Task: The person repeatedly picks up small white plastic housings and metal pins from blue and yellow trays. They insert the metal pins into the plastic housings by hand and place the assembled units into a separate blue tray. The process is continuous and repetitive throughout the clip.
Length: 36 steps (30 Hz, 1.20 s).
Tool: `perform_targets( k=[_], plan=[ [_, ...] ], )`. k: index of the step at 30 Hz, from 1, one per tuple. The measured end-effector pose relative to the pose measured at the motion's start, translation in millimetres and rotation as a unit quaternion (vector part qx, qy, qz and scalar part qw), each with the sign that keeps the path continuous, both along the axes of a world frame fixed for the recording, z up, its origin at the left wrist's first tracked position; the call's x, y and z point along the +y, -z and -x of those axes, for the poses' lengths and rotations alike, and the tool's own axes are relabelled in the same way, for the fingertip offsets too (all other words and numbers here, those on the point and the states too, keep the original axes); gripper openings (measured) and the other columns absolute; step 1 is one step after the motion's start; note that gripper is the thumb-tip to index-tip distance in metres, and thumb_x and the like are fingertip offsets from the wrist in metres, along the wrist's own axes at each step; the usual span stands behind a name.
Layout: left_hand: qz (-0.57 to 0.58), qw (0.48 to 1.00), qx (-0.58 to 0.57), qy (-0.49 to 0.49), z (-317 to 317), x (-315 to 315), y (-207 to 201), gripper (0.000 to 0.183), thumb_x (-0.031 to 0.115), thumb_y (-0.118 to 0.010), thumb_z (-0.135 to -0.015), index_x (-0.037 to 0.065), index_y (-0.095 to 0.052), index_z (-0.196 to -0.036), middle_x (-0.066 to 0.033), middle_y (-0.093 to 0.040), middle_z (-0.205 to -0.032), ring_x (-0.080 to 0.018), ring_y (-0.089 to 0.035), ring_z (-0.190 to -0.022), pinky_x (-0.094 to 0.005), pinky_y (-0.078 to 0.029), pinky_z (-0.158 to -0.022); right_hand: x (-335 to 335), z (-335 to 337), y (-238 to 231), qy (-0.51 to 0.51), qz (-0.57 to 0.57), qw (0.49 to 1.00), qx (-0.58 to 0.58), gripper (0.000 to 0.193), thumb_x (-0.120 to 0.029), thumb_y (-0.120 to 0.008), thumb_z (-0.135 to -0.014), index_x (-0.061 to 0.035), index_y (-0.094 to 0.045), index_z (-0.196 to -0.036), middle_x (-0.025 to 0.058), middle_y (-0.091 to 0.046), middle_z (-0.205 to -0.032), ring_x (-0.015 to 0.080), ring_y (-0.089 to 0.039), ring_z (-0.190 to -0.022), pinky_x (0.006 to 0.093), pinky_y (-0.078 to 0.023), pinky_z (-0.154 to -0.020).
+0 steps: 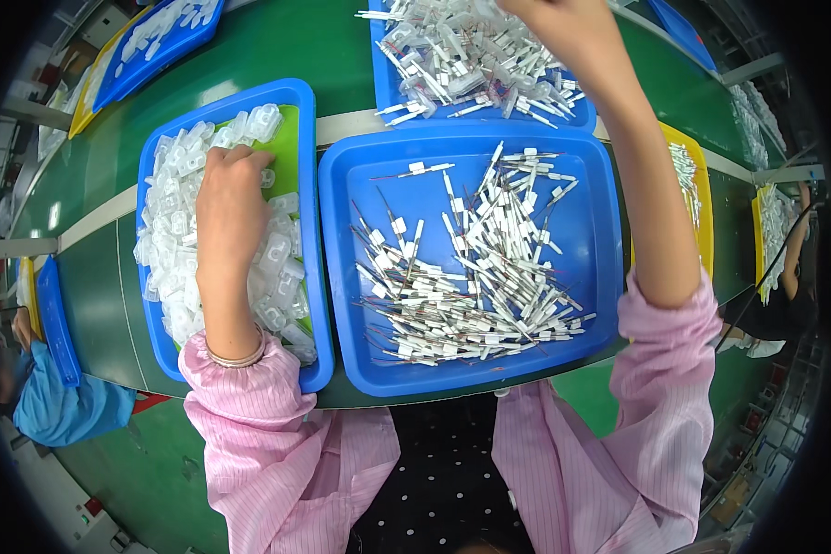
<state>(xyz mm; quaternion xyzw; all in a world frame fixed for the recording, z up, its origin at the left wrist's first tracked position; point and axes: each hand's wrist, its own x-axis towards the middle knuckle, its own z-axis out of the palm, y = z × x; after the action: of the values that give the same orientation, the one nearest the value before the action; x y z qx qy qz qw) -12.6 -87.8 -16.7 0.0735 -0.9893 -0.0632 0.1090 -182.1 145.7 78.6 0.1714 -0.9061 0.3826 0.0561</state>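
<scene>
My left hand [234,198] reaches down into a blue tray [310,185] heaped with small translucent plastic housings [171,231]. Its fingers are bent and pressed together among the pieces; what they hold, if anything, is hidden. My right hand [563,20] is raised at the top edge, over a far blue tray [577,115]. White wired parts and clear plastic pieces [471,60] are piled there. Its fingers are cut off by the picture's edge. Between my arms, a larger blue tray [563,249] holds many thin white connector-like parts with short dark and red wires [499,277].
A yellow tray [702,198] of white parts lies right of my right forearm. At the far left is another blue tray [120,78] with clear pieces. A person in a blue garment [74,397] sits at left; another person's arm [794,245] shows at right.
</scene>
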Motion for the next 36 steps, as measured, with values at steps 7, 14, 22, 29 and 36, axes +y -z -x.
perform_targets(
  k=[7,14,22,29,36],
  plan=[
    [-0.022,0.998,-0.013,0.049,2.3,7.9,-7.3,0.024,-0.009,-0.054,-0.063,-0.002,-0.064,-0.084,-0.0146,-0.058,-0.082,-0.0302,-0.053,-0.084,-0.0376,-0.046,-0.072,1.2,103.4,27.1,0.021,-0.061,0.963,0.261,0.025,-0.017,-0.06,-0.067,0.0064,-0.058,-0.076,0.0239,-0.061,-0.078,0.0352,-0.06,-0.077,0.0426,-0.047,-0.071],
    [0.005,1.0,0.012,0.022,-1.0,4.4,0.7,0.025,-0.006,-0.05,-0.07,-0.002,-0.06,-0.092,-0.0161,-0.056,-0.078,-0.03,-0.055,-0.069,-0.0362,-0.045,-0.064,2.9,-47.4,56.2,-0.308,-0.199,0.897,0.246,0.014,-0.005,-0.058,-0.067,-0.0015,-0.059,-0.081,0.0148,-0.057,-0.078,0.0314,-0.058,-0.079,0.0421,-0.049,-0.065],
    [-0.677,0.734,0.032,0.032,6.3,42.6,-21.5,0.025,0.0,-0.047,-0.084,-0.002,-0.054,-0.108,-0.0076,-0.057,-0.085,-0.0105,-0.052,-0.069,-0.0225,-0.042,-0.059,15.1,-113.3,106.9,-0.465,-0.199,0.838,0.206,0.002,-0.006,-0.058,-0.061,-0.0049,-0.058,-0.062,0.0047,-0.051,-0.072,0.0186,-0.053,-0.078,0.0304,-0.045,-0.064],
    [-0.787,0.608,0.009,0.102,1.3,69.7,-25.3,0.032,0.009,-0.053,-0.085,-0.004,-0.048,-0.114,-0.017,-0.056,-0.107,-0.0122,-0.053,-0.085,-0.023,-0.041,-0.071,32.5,-107.9,81.6,-0.427,-0.038,0.892,0.146,0.015,-0.002,-0.062,-0.063,-0.005,-0.063,-0.078,0.0058,-0.056,-0.08,0.0205,-0.055,-0.073,0.0298,-0.042,-0.063],
    [-0.898,0.403,-0.072,0.163,-5.1,77.8,-12.4,0.039,0.014,-0.052,-0.087,0.002,-0.042,-0.123,-0.0221,-0.047,-0.119,-0.022,-0.053,-0.088,-0.026,-0.044,-0.071,50.2,-124.8,53.7,-0.208,0.278,0.937,0.025,0.017,0.009,-0.064,-0.067,0.0018,-0.063,-0.082,0.0112,-0.061,-0.075,0.0184,-0.056,-0.062,0.027,-0.042,-0.055]
  ],
)
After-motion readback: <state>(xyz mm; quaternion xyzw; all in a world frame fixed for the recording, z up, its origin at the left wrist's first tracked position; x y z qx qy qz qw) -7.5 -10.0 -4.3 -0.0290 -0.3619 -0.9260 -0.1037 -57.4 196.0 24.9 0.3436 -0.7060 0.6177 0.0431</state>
